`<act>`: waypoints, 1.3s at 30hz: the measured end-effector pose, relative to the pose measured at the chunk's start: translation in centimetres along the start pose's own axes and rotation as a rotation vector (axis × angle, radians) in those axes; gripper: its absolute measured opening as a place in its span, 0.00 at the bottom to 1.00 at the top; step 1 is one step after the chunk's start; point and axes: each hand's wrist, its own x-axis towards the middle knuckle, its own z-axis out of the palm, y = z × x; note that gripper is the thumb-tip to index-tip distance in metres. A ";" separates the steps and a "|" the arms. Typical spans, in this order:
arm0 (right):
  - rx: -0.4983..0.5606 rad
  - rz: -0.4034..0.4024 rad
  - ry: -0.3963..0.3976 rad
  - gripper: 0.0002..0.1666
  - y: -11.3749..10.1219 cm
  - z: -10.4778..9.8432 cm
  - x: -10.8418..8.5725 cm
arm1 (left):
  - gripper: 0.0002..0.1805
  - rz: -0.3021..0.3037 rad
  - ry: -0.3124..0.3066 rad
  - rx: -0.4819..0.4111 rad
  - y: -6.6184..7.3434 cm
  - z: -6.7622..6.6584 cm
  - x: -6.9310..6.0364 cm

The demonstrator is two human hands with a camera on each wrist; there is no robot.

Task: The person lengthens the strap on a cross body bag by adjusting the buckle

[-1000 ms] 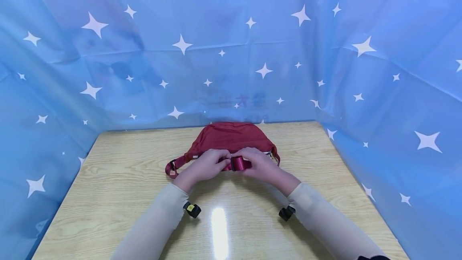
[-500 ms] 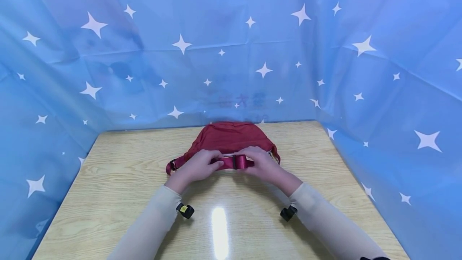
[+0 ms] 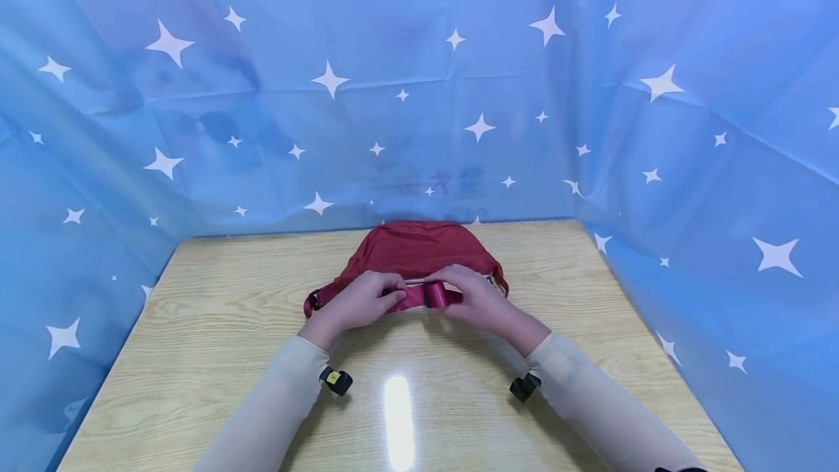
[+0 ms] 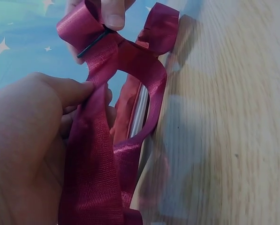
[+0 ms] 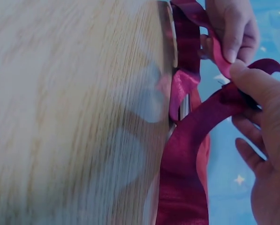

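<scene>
A dark red waist bag (image 3: 422, 246) lies at the back of the table. Along its near side, my left hand (image 3: 363, 301) pinches the shiny crimson strap (image 4: 93, 154) between thumb and fingers. My right hand (image 3: 483, 302) grips the same strap a short way to the right, by a narrow dark band (image 4: 94, 43) that crosses it. Beyond that band the strap folds back in a loop (image 4: 76, 30). Part of the band is hidden by the right fingers in the right wrist view. A silvery zipper (image 4: 140, 110) shows behind the strap.
The wood-grain table (image 3: 216, 355) spreads in front of the bag, with a bright reflection near its middle. A blue curtain (image 3: 406, 130) with white stars rises behind and at both sides. A strap end with a dark adjuster (image 3: 313, 301) lies left of the bag.
My left hand has slid left away from the right hand, baring a longer stretch of strap between them. My right hand has shifted slightly right. The bag's body stays in place.
</scene>
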 end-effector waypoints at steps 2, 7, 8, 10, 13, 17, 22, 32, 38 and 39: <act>0.009 0.004 0.006 0.33 0.0 0.0 0.0 | 0.06 0.002 -0.004 -0.005 0.0 0.0 0.1; 0.045 0.016 0.019 0.33 0.1 0.0 -0.1 | 0.06 -0.001 0.002 -0.026 0.0 0.1 0.1; 0.056 0.014 0.020 0.33 0.2 0.0 -0.1 | 0.06 0.001 0.005 -0.029 0.0 0.2 0.2; 0.075 0.012 0.020 0.34 0.2 -0.1 -0.2 | 0.05 0.005 0.008 -0.029 0.0 0.3 0.3; 0.101 0.010 0.020 0.35 0.2 -0.2 -0.4 | 0.06 0.028 0.007 -0.021 -0.1 0.6 0.7; 0.120 0.000 0.033 0.35 0.2 -0.2 -0.4 | 0.07 0.052 0.009 -0.036 -0.2 0.9 1.1; 0.126 0.011 0.047 0.35 0.3 -0.3 -0.5 | 0.07 0.057 0.014 -0.100 -0.3 1.0 1.1; 0.078 -0.004 0.031 0.36 0.4 0.3 -0.3 | 0.08 0.055 -0.016 -0.113 0.7 0.9 1.4; 0.011 -0.035 0.062 0.32 0.1 0.6 0.1 | 0.07 0.053 -0.024 -0.095 1.8 0.8 1.7; 0.001 -0.039 0.068 0.31 0.0 0.6 0.2 | 0.06 0.043 -0.026 -0.094 1.8 0.7 1.7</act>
